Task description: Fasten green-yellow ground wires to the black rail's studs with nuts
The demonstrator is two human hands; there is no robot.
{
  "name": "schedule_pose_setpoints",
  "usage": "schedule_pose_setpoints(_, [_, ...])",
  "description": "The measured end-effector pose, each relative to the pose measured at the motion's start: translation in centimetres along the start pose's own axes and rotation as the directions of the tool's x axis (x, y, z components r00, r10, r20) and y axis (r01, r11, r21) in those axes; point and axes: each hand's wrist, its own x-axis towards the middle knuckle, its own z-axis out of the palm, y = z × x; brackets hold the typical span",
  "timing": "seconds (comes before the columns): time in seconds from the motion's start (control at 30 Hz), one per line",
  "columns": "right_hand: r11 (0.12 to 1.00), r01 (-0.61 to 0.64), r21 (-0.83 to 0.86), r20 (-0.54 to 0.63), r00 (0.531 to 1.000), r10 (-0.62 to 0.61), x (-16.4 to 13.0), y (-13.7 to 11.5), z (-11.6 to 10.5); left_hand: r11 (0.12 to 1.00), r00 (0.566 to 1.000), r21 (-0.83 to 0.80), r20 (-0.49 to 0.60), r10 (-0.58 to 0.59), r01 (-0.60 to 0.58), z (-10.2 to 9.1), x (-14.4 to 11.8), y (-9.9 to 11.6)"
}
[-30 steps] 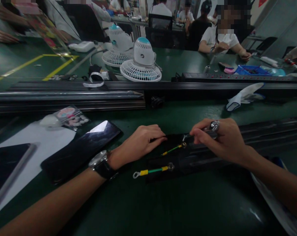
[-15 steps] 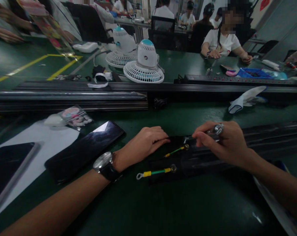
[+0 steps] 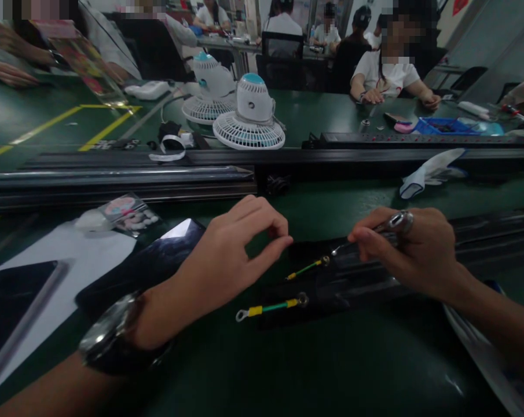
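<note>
Clock read from left hand, 12 = away from wearer. Left hand (image 3: 239, 246) over bench (image 3: 227, 376), thumb and index tips drawn into a narrow pinch; can't tell if they touch or have anything between them. Wristwatch (image 3: 112, 336) on left wrist, 8 o'clock. Right hand (image 3: 413, 246) at 3 o'clock, fingers closed around slim metal tool (image 3: 387, 225); exact type unclear. Silver tip points back toward left hand, just beside inner end of far green-yellow lead (image 3: 307, 269); contact can't be told. That lead is between 3 and 4 o'clock. Near green-yellow lead (image 3: 274, 307) at 5 o'clock, ring terminal (image 3: 241, 315) at its outer end. Inner ends of both leads over long black strips (image 3: 366, 284), which run under right hand; fastening too dark to read.

Around: phone (image 3: 144, 278) at 8 to 9, partly behind left hand and forearm; white paper (image 3: 83, 252) at 9, second dark-screened device (image 3: 16, 313) on it, small clear packet (image 3: 131, 214) near its top edge. Dark bars (image 3: 118, 184) at 10. Two white fans (image 3: 253, 110) about 12. White glove (image 3: 431, 172) and blue tray (image 3: 444, 125) around 2. Co-worker (image 3: 387, 78) past 1, across bench.
</note>
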Motion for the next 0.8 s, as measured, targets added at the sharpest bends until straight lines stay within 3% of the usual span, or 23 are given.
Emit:
schedule_pose_setpoints(0.1, [1.000,0.022,-0.021,-0.018,1.000,-0.023,0.2,-0.2,-0.2,0.975,0.961,0.007,0.168,0.219,-0.223,-0.3,-0.1,2.0])
schedule_pose_setpoints(0.27, [0.997,0.032,-0.070,0.027,0.999,-0.030,0.3,-0.4,-0.2,0.936,0.903,0.137,0.339,0.263,-0.324,1.5,-0.9,2.9])
schedule_pose_setpoints(0.53, [0.994,-0.081,-0.071,0.164,0.982,0.092,0.1,0.0,1.4,0.882,0.879,0.264,0.392,0.272,-0.391,3.0,-1.2,1.7])
schedule_pose_setpoints(0.8, [0.982,-0.064,-0.179,0.160,0.983,0.094,-0.3,0.1,2.2,0.938,0.882,0.124,0.399,0.251,-0.324,4.2,-1.2,1.4])
